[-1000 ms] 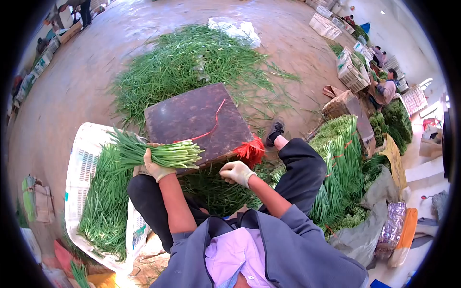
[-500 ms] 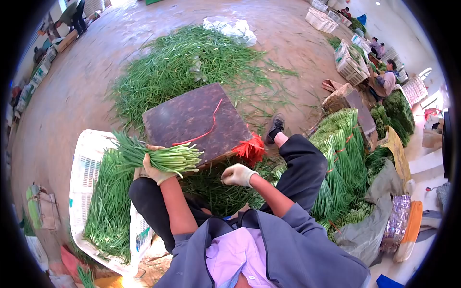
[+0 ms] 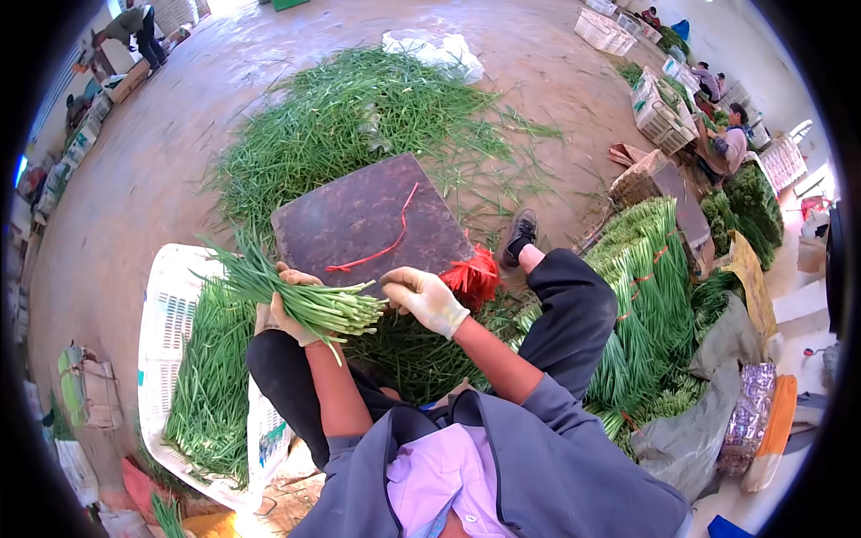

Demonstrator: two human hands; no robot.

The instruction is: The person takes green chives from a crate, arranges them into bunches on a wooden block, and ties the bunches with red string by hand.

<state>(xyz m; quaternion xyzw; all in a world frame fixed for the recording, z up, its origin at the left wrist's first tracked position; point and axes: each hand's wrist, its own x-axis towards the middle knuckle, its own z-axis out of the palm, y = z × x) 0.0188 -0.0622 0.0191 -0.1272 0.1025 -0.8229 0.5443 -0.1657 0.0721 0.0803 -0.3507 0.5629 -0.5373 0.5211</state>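
Note:
My left hand, in a pale glove, is wrapped round a bunch of garlic chives. Its white-green stalk ends point right, while the dark leaves hang left over the rim of the white crate. At those stalk ends is my right hand, also gloved, its fingers curled together; whether something thin is between them I cannot make out. A dark board lies in front of me with a red tie on top. Red ties in a bundle hang at its right corner.
Loose chives fill the white crate on my left. A big heap of chives lies on the floor beyond the board. Tied bunches are stacked to my right, beside a grey sheet. Other people sit at the far right.
My right hand has moved up and left from above my lap to the stalk ends of the bunch. My left hand keeps its hold, almost in the same place.

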